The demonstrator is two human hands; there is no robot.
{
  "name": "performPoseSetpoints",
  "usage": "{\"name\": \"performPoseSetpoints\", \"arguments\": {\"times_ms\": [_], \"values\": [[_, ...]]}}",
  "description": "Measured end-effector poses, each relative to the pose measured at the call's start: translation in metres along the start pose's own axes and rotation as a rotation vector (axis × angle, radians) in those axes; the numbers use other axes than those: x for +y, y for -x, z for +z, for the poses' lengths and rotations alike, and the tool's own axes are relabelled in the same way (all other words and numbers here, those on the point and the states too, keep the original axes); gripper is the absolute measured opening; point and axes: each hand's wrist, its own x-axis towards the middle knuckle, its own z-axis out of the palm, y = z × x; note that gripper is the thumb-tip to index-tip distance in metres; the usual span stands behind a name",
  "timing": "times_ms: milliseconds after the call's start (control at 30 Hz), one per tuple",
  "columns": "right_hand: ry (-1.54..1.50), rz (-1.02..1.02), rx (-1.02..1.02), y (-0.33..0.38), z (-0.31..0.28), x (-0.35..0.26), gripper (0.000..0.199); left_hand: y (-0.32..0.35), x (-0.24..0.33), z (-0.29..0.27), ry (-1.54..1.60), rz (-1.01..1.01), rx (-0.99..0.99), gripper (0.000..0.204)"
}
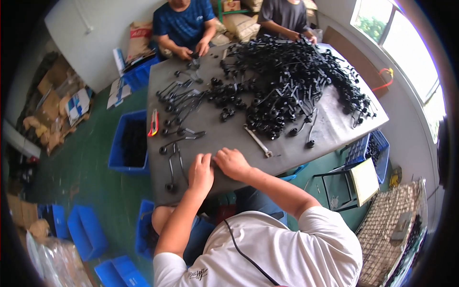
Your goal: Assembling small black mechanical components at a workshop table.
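My left hand [201, 173] and my right hand [232, 162] rest close together at the near edge of a dark grey table [229, 138], fingers curled and meeting. Whatever lies between the fingertips is hidden. Just left of my left hand lie black metal lever arms with round ends [172, 165]. More of these arms are laid out in a loose row [181, 103] toward the far left of the table. A large tangled pile of the same black parts [291, 79] covers the far right half.
A silver wrench [258, 141] lies right of my hands, and a red utility knife [153, 122] sits at the table's left edge. Two other people handle parts at the far side [191, 48]. Blue crates [128, 142] stand on the green floor; a stool [363, 182] and wire basket [392, 225] stand to the right.
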Motion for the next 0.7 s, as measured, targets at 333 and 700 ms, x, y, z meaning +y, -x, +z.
{"name": "performPoseSetpoints", "arguments": {"times_ms": [333, 700], "values": [[-0.565, 0.094, 0.091, 0.006, -0.041, -0.01, 0.015, -0.008, -0.008, -0.004, -0.016, 0.013, -0.023, 0.045], [-0.444, 0.166, -0.084, -0.001, -0.03, 0.001, 0.02, -0.005, -0.007, -0.003, -0.121, 0.013, 0.041, 0.042]]}}
